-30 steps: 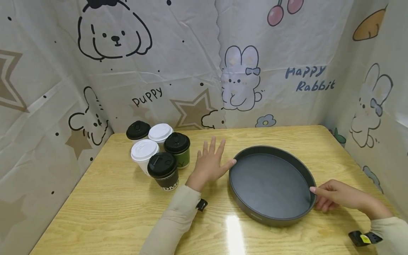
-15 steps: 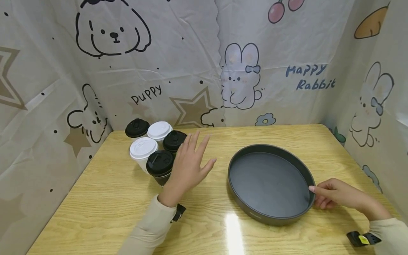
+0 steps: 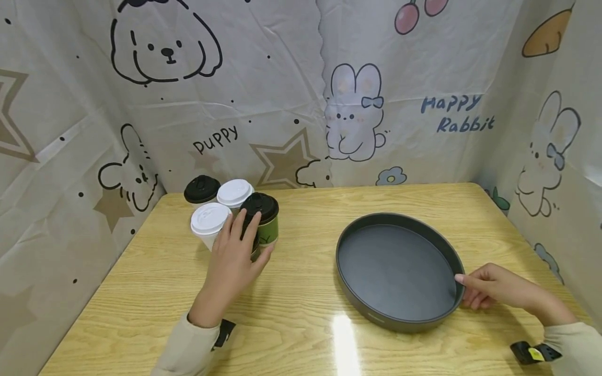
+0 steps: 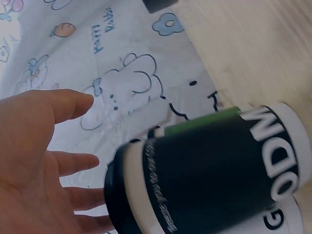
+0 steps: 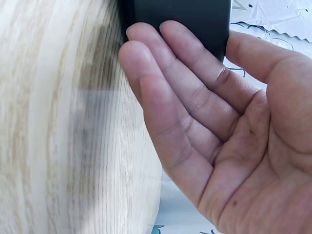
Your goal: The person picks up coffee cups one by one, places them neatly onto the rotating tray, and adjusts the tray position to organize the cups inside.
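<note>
My left hand (image 3: 230,266) is at the front of a group of lidded paper coffee cups, fingers spread over a black coffee cup (image 4: 209,165) that it mostly hides in the head view. In the left wrist view the fingertips lie close to that cup's black lid (image 4: 117,190), with the thumb apart from it. Behind it is a green coffee cup (image 3: 269,232) with a black lid. On the right, my right hand (image 3: 505,287) pinches the wall of a round dark grey cake pan (image 3: 400,271), thumb at the rim and fingers outside.
Two white-lidded cups (image 3: 211,219) and a black-lidded cup (image 3: 202,189) stand at the left back of the wooden table (image 3: 301,313). A printed cloth (image 3: 282,78) encloses the back and sides.
My left hand has left the pan's left rim and moved left to the front black coffee cup. My right hand stays on the pan, which has hardly shifted.
</note>
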Demonstrator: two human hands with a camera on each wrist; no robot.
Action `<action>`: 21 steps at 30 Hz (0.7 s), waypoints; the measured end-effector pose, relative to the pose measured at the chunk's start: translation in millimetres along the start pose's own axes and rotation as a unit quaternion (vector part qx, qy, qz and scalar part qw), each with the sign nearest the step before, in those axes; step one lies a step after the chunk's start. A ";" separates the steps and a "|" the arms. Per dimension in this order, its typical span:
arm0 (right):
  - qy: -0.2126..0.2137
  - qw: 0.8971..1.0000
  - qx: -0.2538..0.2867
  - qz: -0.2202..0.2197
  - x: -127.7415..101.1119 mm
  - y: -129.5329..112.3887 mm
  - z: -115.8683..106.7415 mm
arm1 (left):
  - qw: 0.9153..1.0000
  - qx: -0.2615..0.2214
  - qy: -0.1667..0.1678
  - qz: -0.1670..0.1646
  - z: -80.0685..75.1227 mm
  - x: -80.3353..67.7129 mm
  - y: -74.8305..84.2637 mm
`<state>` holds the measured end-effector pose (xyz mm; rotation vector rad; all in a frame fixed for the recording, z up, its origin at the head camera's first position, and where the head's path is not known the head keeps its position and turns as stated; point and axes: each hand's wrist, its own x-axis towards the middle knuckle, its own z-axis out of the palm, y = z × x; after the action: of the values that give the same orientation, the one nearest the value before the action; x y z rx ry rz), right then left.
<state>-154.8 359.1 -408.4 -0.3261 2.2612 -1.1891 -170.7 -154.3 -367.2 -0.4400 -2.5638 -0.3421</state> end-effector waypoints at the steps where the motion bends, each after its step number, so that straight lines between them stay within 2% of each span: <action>1: 0.000 1.000 0.002 0.000 -0.1 0.4 0.0 | 1.000 -0.004 0.005 -0.002 0.7 -1.6 -2.1; 5: 0.002 1.000 0.002 0.000 -0.3 1.3 -0.1 | 1.000 -0.010 0.016 -0.014 2.4 -5.6 -7.4; 14: 0.005 1.000 -0.006 -0.005 -0.6 -0.2 0.4 | 0.999 -0.019 0.018 -0.026 4.7 -9.0 -12.7; 21: 0.001 1.000 -0.005 -0.010 -0.5 0.4 -0.1 | 0.999 -0.012 0.007 -0.042 6.0 -10.5 -17.0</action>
<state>-154.4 359.6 -408.5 -0.3509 2.2720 -1.1890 -171.1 -170.5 -380.4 -0.3384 -2.5728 -0.4038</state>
